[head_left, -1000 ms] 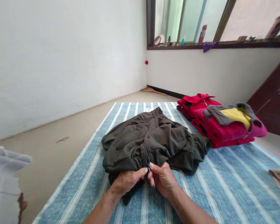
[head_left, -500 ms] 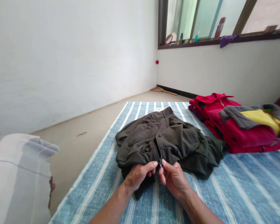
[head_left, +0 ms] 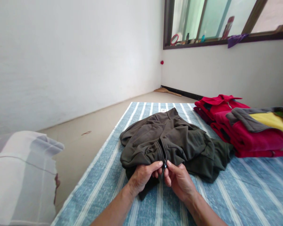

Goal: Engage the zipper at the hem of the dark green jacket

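Step in hand: you are working the zip at the bottom hem of the dark olive jacket point(head_left: 169, 142), which lies crumpled on the blue striped mat point(head_left: 237, 188) on the floor, collar pointing to 12 o'clock, hem towards you at 6 o'clock.

Your left hand point(head_left: 143, 177) is closed in a pinch on the left hem edge, thumb on top, just beside the zip. Your right hand point(head_left: 179, 179) is pinched shut on the zipper pull point(head_left: 165, 164), fingertips of both hands nearly touching. By my reading the two zip ends are being mated at the base; whether the pin is seated in the slider cannot be told, it is too small.

Next move, as a judgement: it calls for the left hand to keep the hem taut towards 6 o'clock while the right draws the pull along the zip line towards 12 o'clock. The bunched cloth above the slider could snag, so it wants flattening first.

At 3 o'clock of the jacket, well apart from your hands, sits a stack of red garments point(head_left: 240, 131) with a grey-and-yellow piece on top. A pale striped pillow point(head_left: 21, 175) lies at 9 o'clock, off the mat.

Change against one second ago: the hands and grip are the same; the head has turned left, so the jacket and red stack sit further right in view, and more of the pillow shows.
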The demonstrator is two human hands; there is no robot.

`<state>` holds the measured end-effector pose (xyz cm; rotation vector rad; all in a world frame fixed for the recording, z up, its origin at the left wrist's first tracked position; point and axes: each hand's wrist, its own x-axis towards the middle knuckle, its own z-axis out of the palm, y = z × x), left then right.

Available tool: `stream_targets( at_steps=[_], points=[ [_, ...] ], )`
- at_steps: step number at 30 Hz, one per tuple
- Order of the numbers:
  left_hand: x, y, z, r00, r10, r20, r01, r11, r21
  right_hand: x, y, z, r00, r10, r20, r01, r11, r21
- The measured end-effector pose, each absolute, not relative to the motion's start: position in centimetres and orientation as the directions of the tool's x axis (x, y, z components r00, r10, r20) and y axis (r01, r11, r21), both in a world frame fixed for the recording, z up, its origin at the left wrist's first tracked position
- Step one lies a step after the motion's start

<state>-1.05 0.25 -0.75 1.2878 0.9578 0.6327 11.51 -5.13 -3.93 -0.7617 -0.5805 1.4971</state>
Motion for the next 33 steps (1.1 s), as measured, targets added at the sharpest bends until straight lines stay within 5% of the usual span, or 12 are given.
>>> stream_targets(
  at_steps=[11, 22, 33],
  points=[
    [-1.1, 0.5, -1.1, 0.490, 0.834, -0.253, 0.101, 0.234, 0.967, 11.5, -5.1, -4.1, 0.014, 0.983, -0.184, -0.606, -0.138, -0.783],
    [-1.2, 0.5, -0.8, 0.392, 0.895, -0.213, 0.113, 0.183, 0.977, 10.8, -6.0, -4.0, -0.277, 0.930, -0.242, -0.525, -0.358, -0.772],
    [-1.4, 0.6, -0.6, 0.390, 0.906, -0.164, 0.234, 0.075, 0.969, 12.9, -5.9, -2.4, -0.215, 0.954, -0.207, -0.466, -0.287, -0.837]
  ],
)
